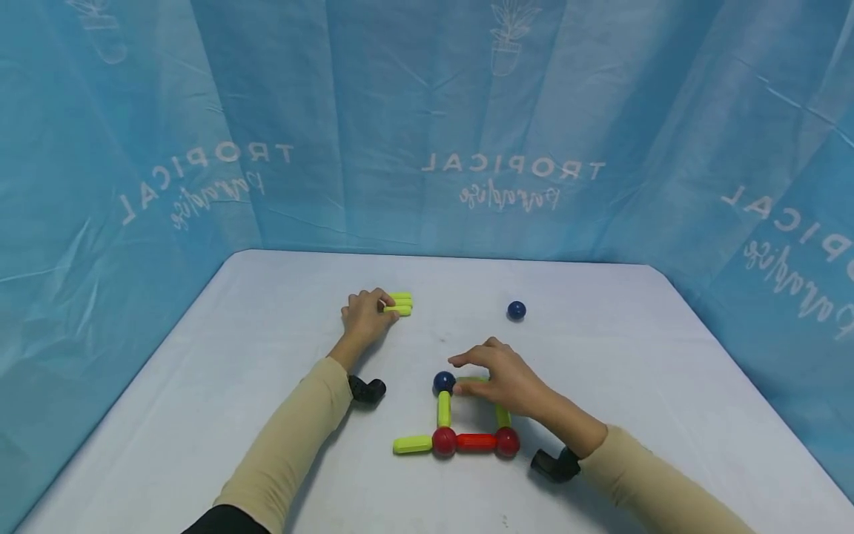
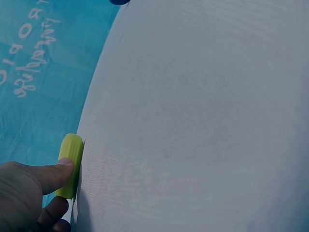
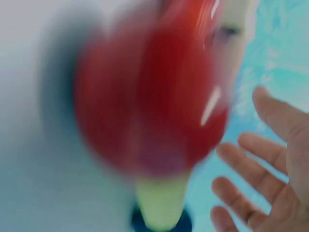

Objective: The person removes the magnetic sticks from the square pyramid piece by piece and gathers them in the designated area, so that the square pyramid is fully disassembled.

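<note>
At the far left of the table, three yellow-green magnetic rods [image 1: 402, 305] lie side by side. My left hand [image 1: 367, 317] pinches the nearest yellow-green rod [image 2: 72, 150], its thumb flat along the rod's side. Close in front of me is a square frame of rods and balls: a blue ball [image 1: 444, 382], two red balls [image 1: 444, 442], a red rod [image 1: 477, 443] and yellow-green rods [image 1: 444, 409]. My right hand [image 1: 510, 380] hovers over the frame's far right corner with fingers spread, its thumb tip beside the blue ball. That corner is hidden behind the hand.
One loose blue ball [image 1: 517, 311] sits farther back on the white table [image 1: 600, 334]. Another yellow-green rod [image 1: 412, 444] sticks out leftward from the frame's near left red ball. A blue printed curtain [image 1: 400, 111] hangs around the table's back and sides.
</note>
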`<state>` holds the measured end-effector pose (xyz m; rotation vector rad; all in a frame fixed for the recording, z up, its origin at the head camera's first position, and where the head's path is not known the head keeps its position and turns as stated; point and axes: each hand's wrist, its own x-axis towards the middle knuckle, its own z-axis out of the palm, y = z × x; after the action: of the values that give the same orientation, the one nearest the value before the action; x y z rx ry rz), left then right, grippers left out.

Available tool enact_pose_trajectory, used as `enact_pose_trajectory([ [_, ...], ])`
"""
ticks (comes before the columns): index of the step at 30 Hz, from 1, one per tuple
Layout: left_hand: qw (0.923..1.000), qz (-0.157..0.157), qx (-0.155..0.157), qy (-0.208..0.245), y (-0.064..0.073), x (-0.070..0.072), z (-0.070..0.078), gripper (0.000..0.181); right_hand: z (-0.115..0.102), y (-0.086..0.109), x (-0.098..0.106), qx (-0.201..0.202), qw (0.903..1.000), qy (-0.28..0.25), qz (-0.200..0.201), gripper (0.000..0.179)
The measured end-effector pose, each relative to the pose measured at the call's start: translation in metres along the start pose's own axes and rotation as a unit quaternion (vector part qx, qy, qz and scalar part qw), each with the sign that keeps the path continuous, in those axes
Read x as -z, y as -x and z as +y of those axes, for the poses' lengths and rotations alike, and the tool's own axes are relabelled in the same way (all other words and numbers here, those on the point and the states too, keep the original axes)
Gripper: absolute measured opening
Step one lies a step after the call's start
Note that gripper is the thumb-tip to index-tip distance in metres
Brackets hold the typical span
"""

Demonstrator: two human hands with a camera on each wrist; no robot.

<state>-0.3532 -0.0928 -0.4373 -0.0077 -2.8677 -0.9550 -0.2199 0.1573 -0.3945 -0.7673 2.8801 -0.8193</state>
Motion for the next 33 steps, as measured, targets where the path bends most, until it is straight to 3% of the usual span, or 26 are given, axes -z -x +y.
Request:
enact_pose_trajectory([
  [4, 1.0000, -0.001, 0.002, 0.002, -0.002, -0.001, -0.001, 0.024, -0.017, 0.027, -0.006, 0.019, 0.9993, 0.009, 0.030, 0.041],
  [10, 1.0000, -0.002, 0.004, 0.000, -0.002, 0.000, -0.002, 0.023, -0.032, 0.050, -0.028, 0.050, 0.9941, 0.087, 0.043, 0.043],
  [18, 0.9998, -0.014, 0.011, -0.007, -0.002, 0.000, -0.001, 0.022, -0.033, 0.051, -0.040, 0.057, 0.9954, 0.073, 0.025, 0.037],
  [24, 0.9998, -0.013, 0.012, 0.000, 0.001, 0.001, 0.000, 0.026, -0.026, 0.049, -0.042, 0.065, 0.9950, 0.066, 0.036, 0.034],
  [29, 0.9987, 0.015, 0.004, 0.048, 0.014, 0.008, 0.004, 0.034, -0.020, 0.043, -0.041, 0.061, 0.9958, 0.061, 0.031, 0.034],
  [33, 0.9945, 0.003, -0.021, 0.102, 0.040, 0.017, 0.007, 0.029, -0.015, 0.038, -0.038, 0.058, 0.9961, 0.059, 0.031, 0.034],
])
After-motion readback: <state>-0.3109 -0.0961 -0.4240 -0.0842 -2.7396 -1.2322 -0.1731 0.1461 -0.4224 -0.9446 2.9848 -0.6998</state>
